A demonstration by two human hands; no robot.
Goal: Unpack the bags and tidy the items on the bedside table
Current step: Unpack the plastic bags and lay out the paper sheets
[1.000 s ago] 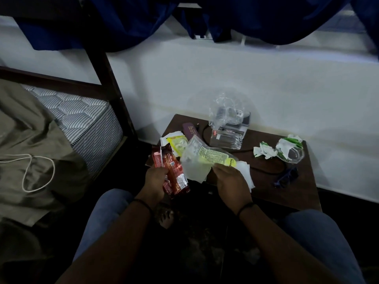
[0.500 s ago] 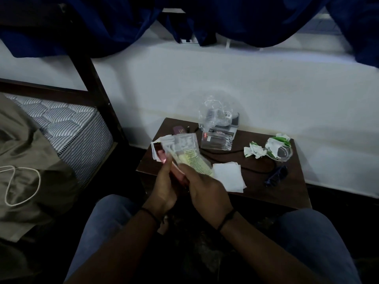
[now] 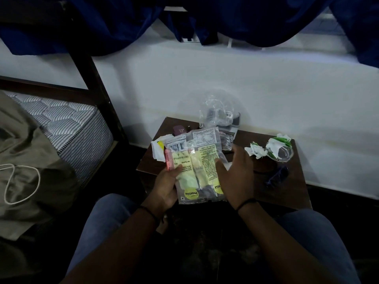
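Clear packet [image 3: 196, 165], in grip: pale yellow panels, black print, barcode. Red wrapper [image 3: 167, 160], behind its left edge. Crumpled wrapper [image 3: 280, 147], right of grip: white and green. Mattress [image 3: 67, 124], far left: grey-white stripes. Curtain [image 3: 246, 17], above: dark blue.

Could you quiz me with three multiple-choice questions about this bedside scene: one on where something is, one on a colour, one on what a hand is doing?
1. Where does the crumpled white-and-green wrapper lie on the dark wooden bedside table?
A. Right part, toward the wall
B. Left front corner
C. On the mattress

2. What colour is the cloth hanging across the top of the view?
A. Red
B. Dark blue
C. Yellow

3. What is the left hand doing?
A. Resting on a knee
B. Gripping the clear packets with pale yellow labels
C. Pulling the white cord

Answers: 1 A, it sits on the table's right side, toward the wall. 2 B, its folds are deep blue. 3 B, its thumb lies across the packets' front while the right hand touches their other edge.
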